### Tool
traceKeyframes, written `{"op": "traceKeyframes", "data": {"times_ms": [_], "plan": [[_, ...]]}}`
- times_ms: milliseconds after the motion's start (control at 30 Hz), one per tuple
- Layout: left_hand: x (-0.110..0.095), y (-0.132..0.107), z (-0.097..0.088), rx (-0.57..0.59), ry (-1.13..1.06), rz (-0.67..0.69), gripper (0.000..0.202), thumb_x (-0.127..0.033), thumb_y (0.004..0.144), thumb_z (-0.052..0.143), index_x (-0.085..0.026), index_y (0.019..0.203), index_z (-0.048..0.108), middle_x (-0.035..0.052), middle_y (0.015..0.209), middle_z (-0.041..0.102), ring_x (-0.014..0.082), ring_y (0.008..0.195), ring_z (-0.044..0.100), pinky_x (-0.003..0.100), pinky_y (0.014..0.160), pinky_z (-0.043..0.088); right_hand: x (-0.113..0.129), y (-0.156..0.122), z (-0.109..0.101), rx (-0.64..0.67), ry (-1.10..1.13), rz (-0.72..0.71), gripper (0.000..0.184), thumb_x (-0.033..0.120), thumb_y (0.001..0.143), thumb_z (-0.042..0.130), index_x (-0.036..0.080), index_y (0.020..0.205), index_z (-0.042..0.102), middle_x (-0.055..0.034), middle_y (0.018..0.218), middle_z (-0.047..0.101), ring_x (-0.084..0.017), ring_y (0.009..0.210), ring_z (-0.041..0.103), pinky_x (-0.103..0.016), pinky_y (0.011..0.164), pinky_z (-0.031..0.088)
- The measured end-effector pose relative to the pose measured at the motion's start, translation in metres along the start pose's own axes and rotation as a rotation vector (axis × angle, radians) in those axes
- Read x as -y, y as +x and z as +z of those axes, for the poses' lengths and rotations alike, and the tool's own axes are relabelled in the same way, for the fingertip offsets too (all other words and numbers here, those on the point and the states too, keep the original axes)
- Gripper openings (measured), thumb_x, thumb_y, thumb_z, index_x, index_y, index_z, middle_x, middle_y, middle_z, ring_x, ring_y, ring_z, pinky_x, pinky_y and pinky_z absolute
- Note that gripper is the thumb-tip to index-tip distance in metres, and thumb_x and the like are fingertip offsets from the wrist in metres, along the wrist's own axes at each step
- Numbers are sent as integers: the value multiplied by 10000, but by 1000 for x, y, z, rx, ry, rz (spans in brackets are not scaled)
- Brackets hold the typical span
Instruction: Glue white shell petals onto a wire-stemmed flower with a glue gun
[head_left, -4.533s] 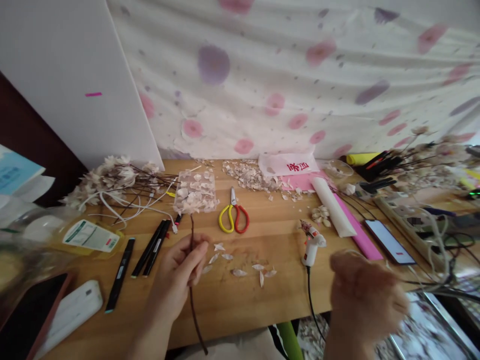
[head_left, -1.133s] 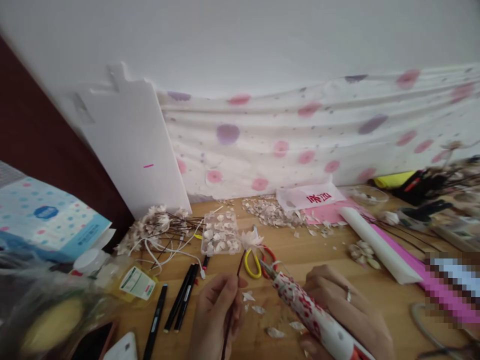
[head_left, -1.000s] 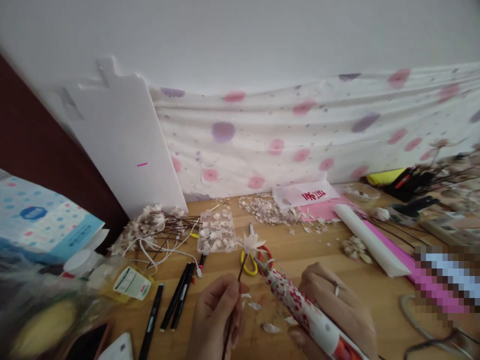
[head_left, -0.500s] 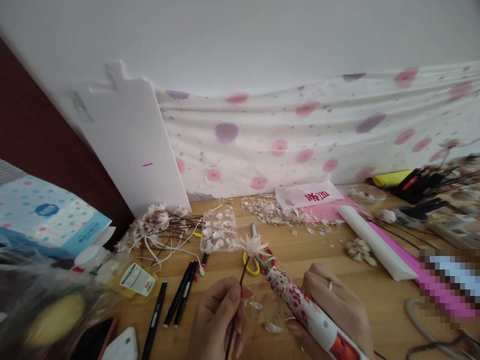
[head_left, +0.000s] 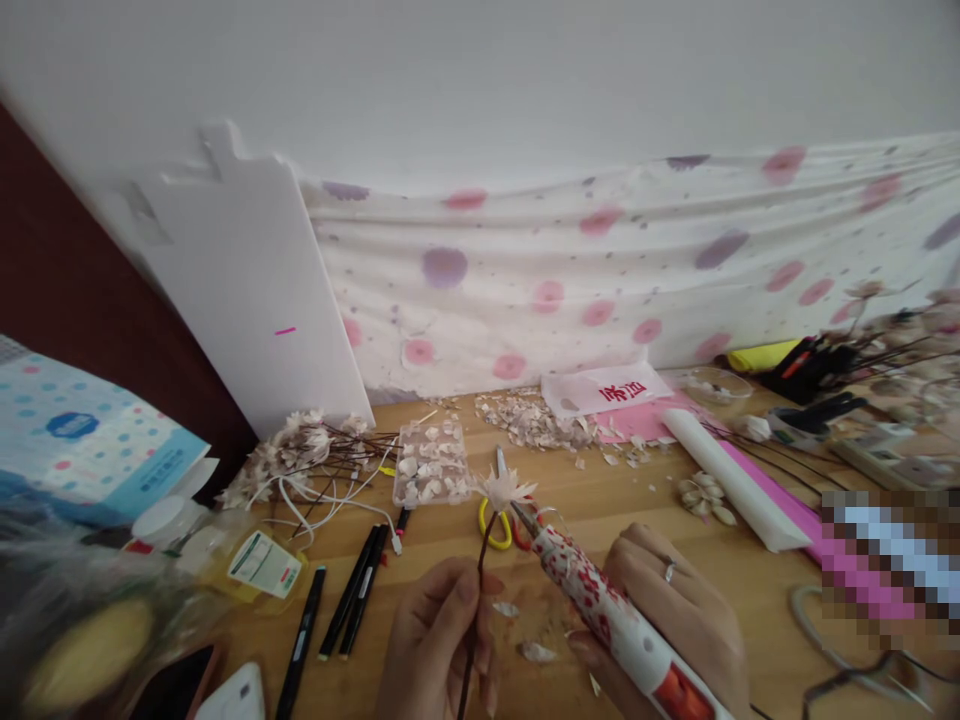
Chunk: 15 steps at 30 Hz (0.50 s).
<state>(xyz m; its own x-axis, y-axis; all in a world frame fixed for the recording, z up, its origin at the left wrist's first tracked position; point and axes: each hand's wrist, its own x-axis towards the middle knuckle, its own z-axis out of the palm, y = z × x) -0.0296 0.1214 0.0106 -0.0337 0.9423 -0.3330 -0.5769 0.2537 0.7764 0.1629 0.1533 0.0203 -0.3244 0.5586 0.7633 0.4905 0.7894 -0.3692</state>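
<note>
My left hand (head_left: 439, 645) pinches a thin dark wire stem (head_left: 481, 552) that carries a small pale flower (head_left: 504, 487) at its top. My right hand (head_left: 679, 615) grips a white glue gun (head_left: 600, 615) with red blossoms printed on it. Its nozzle points up and left and touches the base of the flower. Both hands hover low over the wooden table (head_left: 600, 510) near its front edge.
Yellow and red scissors (head_left: 501, 520) lie just behind the flower. A clear tray of petals (head_left: 431, 472), a bundle of finished flower stems (head_left: 300, 455) and black markers (head_left: 352, 590) sit to the left. Petal scraps (head_left: 536, 420), a white roll (head_left: 731, 480) and pink sheets lie to the right.
Since 4.5 s ago my right hand has picked up the glue gun and the stem now bears a flower. Over the last second the hands have hardly moved; the view drifted slightly.
</note>
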Motion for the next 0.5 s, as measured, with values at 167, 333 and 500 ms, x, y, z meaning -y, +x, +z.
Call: {"op": "traceKeyframes", "data": {"times_ms": [167, 333, 500], "plan": [[-3, -2, 4, 12, -44, -63, 425, -531, 578, 898, -169, 676, 698, -60, 481, 538, 39, 357, 412, 111, 288, 330, 3, 2, 8, -88, -10, 26, 249, 340, 920, 587, 219, 752, 449, 18, 642, 417, -172, 615, 385, -328, 591, 269], [-6, -2, 6, 59, -130, -117, 415, -500, 568, 917, -168, 697, 704, -71, 484, 539, 28, 355, 398, 118, 316, 390, 3, 1, 4, 19, -30, -4, 170, 234, 853, 643, 212, 784, 489, -1, 663, 477, -182, 632, 434, -326, 599, 306], [-3, 0, 6, 122, -226, -153, 389, -461, 570, 926, -160, 692, 711, -69, 482, 551, 22, 350, 414, 100, 310, 383, 8, 2, 5, 8, -49, 21, 144, 224, 837, 653, 211, 785, 520, -13, 662, 487, -196, 644, 427, -335, 612, 307]]}}
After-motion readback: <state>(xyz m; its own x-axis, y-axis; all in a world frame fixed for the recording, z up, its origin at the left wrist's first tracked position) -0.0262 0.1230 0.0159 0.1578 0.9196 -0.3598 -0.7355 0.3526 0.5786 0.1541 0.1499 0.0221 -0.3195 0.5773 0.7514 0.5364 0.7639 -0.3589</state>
